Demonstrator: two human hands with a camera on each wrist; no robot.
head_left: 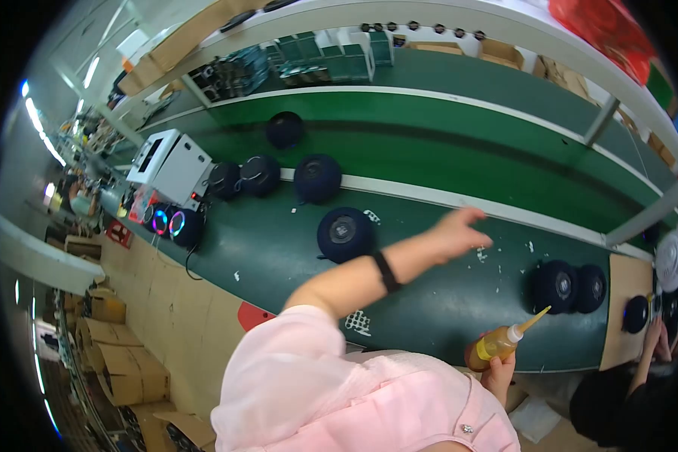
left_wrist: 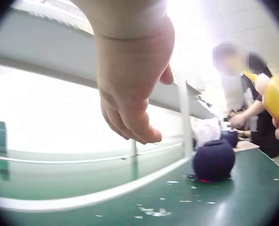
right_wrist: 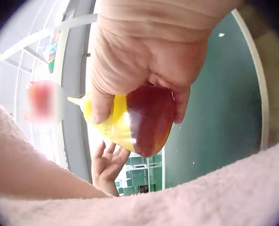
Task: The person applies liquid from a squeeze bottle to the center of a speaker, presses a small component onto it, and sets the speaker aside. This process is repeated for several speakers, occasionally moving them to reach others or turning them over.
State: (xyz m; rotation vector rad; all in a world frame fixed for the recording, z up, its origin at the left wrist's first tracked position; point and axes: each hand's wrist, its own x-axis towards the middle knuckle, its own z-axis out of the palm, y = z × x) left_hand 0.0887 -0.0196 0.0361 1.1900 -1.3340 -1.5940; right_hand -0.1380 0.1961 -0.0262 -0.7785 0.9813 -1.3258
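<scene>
Bottle [head_left: 495, 345]: lower right of the head view, long axis slanting, nozzle [head_left: 533, 321] pointing upper right
Right hand [head_left: 500, 375]: fingers clamped round the bottle
Left hand [head_left: 456, 236]: over the worktop [head_left: 444, 316], fingers loosely apart

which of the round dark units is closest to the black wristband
The lone round dark unit appearing right next to the black wristband in the head view; the others sit farther back, left or right of it.
</scene>
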